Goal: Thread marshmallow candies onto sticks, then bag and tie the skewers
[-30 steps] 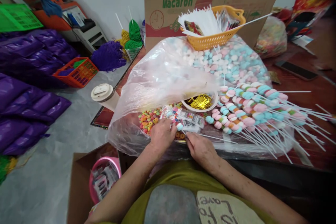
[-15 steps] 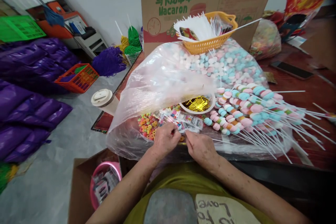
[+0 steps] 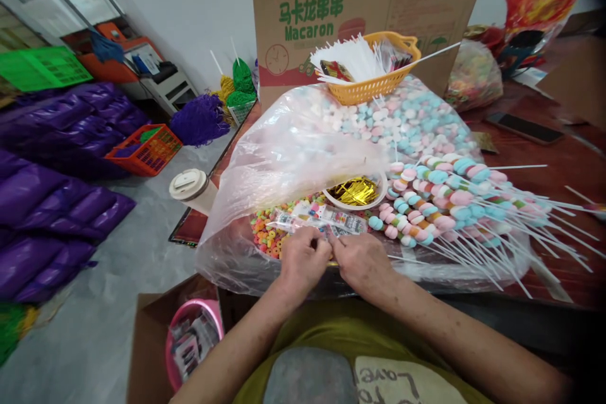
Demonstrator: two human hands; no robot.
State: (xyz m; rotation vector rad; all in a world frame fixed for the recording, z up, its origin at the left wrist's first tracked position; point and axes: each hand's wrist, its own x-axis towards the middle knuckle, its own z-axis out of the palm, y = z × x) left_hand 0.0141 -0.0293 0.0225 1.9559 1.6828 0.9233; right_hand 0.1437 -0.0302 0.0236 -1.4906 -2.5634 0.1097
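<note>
Both hands [image 3: 304, 260] [image 3: 365, 262] nr packets [image 3: 344, 221], view btwn fingers [image 3: 338, 249] obscured.

We see clear, printed packets [image 3: 312, 209] lying loosely over one another, nearly flat and a little wrinkled, with coloured marks on one and dark-and-white print on another. They rest on small, bright candy rings [image 3: 269, 233], just in front of the gold ties [image 3: 357, 190]. Their near edges reach our left hand [image 3: 305, 259] and right hand [image 3: 364, 259], whose fingers hide the rest from us.
</note>
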